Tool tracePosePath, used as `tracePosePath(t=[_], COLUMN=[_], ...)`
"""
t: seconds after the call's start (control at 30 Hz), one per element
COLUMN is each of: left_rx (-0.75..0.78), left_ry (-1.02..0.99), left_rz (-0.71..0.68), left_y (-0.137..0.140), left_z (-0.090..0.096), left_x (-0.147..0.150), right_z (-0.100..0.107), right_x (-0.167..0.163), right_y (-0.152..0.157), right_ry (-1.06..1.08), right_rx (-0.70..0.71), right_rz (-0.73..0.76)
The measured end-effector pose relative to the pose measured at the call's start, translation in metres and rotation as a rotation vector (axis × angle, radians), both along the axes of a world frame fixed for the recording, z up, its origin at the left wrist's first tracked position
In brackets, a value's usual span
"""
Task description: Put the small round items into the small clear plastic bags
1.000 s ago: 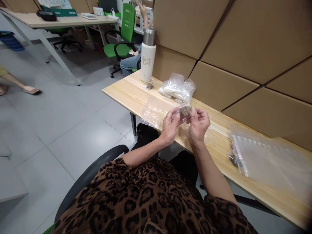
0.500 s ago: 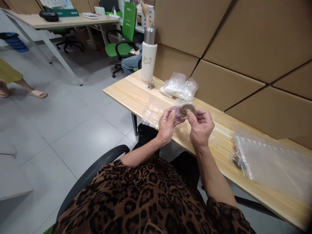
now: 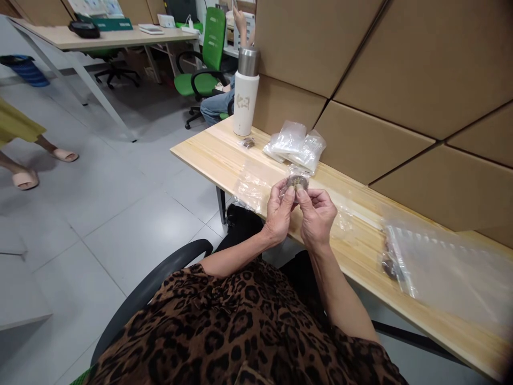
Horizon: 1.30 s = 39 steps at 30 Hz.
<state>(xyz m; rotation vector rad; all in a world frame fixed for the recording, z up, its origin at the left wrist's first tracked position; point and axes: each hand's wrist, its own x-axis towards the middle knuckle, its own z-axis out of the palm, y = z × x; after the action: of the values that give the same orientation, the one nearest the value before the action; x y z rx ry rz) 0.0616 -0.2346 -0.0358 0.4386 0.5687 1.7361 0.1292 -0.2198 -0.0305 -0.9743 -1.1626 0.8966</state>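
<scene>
Probably light and crinkly, the small bag point(image 3: 297, 183) is pinched at its top by both hands point(image 3: 280, 211) point(image 3: 316, 216).

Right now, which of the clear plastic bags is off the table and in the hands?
The small clear plastic bag with the dark lump inside, pinched between left hand and right hand; the other bags lie on the wooden table.

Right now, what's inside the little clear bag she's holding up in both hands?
The small clear bag, pinched between the left hand and right hand, shows a dark brownish lump inside. The fingertips cover the bag's lower part, and what the lump is cannot be made out.
</scene>
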Motion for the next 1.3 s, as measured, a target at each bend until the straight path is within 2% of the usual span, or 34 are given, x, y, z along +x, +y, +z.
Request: tracePosePath(t=[0.17,0.23,0.33,0.4,0.43,0.53,0.6,0.67,0.7,0.77,0.83,0.93,1.1,1.2,1.27,1.3], left_rx=[0.060,0.099,0.152,0.164,0.158,0.101,-0.068,-0.289,-0.346,-0.358,-0.297,-0.242,-0.435,-0.367,-0.212,-0.133], left_ry=[0.071,0.140,0.325,0.538,0.676,1.182,1.548,1.838,1.957,2.129,2.202,2.240,2.255,2.222,2.213,2.215], left_rz=[0.015,0.000,-0.086,-0.108,-0.082,0.152,0.241,0.180,0.142,0.041,-0.029,-0.052,0.093,0.216,0.152,0.056], left_y=[0.002,-0.001,-0.003,0.007,0.018,0.073,0.119,0.158,0.172,0.186,0.186,0.174,0.161,0.146,0.129,0.119], left_z=[-0.008,-0.011,-0.014,-0.011,-0.008,0.007,0.016,0.022,0.023,0.023,0.021,0.020,0.019,0.017,0.014,0.012], left_x=[-0.001,-0.002,-0.015,-0.038,-0.055,-0.114,-0.148,-0.170,-0.176,-0.182,-0.187,-0.207,-0.249,-0.244,-0.225,-0.212], right_z=[-0.010,-0.011,-0.006,-0.001,0.001,0.005,0.004,0.001,-0.001,-0.004,-0.006,-0.007,-0.008,-0.009,-0.010,-0.011], right_x=[0.005,0.009,0.015,0.018,0.020,0.024,0.027,0.029,0.030,0.034,0.042,0.065,0.109,0.123,0.130,0.136], right_y=[0.001,0.003,0.004,0.004,0.003,0.002,0.001,0.001,0.000,-0.002,-0.005,-0.008,-0.015,-0.024,-0.030,-0.032], right_ry=[-0.084,-0.135,-0.071,0.048,0.100,0.223,0.288,0.308,0.301,0.282,0.269,0.261,0.239,0.071,-0.105,-0.178], right_rx=[0.030,0.052,0.066,0.080,0.082,0.068,0.043,0.006,-0.013,-0.035,-0.037,-0.013,0.011,-0.113,-0.209,-0.238], right_rz=[-0.104,-0.097,-0.002,0.020,0.022,0.029,0.025,0.002,-0.012,-0.040,-0.053,-0.099,-0.179,-0.022,0.122,0.161])
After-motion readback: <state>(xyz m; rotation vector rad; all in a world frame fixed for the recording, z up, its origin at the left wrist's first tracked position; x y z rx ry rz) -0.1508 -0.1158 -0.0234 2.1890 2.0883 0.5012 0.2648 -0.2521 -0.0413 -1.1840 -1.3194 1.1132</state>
